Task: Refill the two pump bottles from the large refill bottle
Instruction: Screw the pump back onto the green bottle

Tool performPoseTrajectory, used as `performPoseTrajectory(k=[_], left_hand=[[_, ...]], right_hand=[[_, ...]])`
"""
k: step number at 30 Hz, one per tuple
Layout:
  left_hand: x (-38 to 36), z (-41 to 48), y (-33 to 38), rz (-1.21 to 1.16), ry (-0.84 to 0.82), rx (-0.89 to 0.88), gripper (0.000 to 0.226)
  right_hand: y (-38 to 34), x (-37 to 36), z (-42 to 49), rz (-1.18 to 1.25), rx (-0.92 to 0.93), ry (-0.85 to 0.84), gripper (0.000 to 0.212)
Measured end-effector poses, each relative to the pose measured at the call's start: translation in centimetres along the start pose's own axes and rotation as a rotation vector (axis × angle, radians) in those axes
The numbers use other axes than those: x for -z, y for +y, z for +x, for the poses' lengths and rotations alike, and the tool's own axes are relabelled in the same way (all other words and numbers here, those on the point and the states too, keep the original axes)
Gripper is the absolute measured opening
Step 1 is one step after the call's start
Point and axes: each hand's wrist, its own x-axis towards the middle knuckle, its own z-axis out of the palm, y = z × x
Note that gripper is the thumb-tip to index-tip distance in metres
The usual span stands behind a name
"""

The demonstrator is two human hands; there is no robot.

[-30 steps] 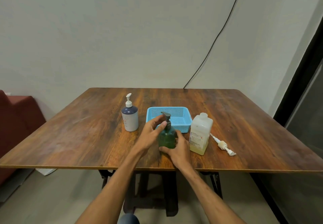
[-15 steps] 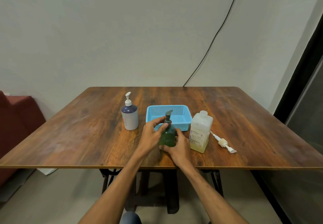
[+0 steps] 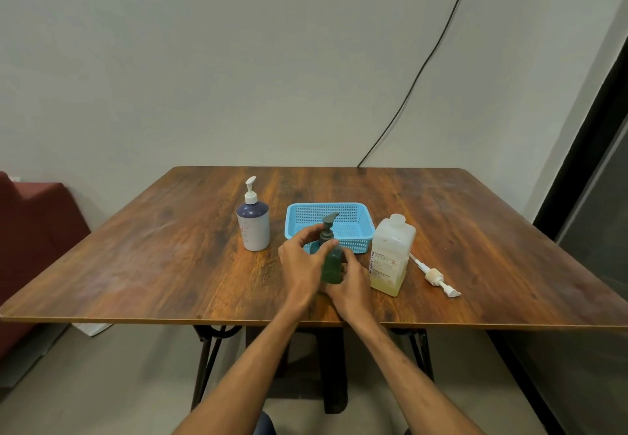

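My left hand [image 3: 300, 261] pinches the neck of the small green plastic pump bottle [image 3: 331, 266], its top now turned right; my right hand [image 3: 353, 285] grips its body.

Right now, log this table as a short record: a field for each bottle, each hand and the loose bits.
green pump bottle: upright on table, pump on
left hand: fingers round its pump neck
right hand: grips its body
white pump bottle: upright, left of blue basket, untouched
refill bottle: upright, right of hands, yellowish liquid low
loose pump: lying right of refill bottle
blue basket: behind green pump bottle
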Motion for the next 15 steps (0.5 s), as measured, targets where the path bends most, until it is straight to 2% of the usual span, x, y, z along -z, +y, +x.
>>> performPoseTrajectory(k=[2, 8, 10, 13, 15], left_hand=[[0.6, 0.9, -0.3, -0.004, -0.061, 0.007, 0.035], [3.2, 3.7, -0.4, -0.149, -0.478, 0.078, 0.034], [3.4, 4.0, -0.1, -0.191, -0.550, 0.104, 0.035], [3.0, 3.4, -0.5, -0.183, -0.510, 0.105, 0.040], [2.3, 2.3, -0.7, -0.094, -0.329, 0.076, 0.046]], right_hand=[[0.0, 0.2, 0.1, 0.017, -0.008, -0.022, 0.080], [0.4, 0.1, 0.1, 0.001, -0.005, -0.023, 0.084], [0.3, 0.1, 0.1, -0.003, -0.004, -0.021, 0.083], [0.2, 0.3, 0.1, 0.009, -0.011, -0.027, 0.081], [0.1, 0.2, 0.0, 0.022, -0.009, -0.027, 0.081]])
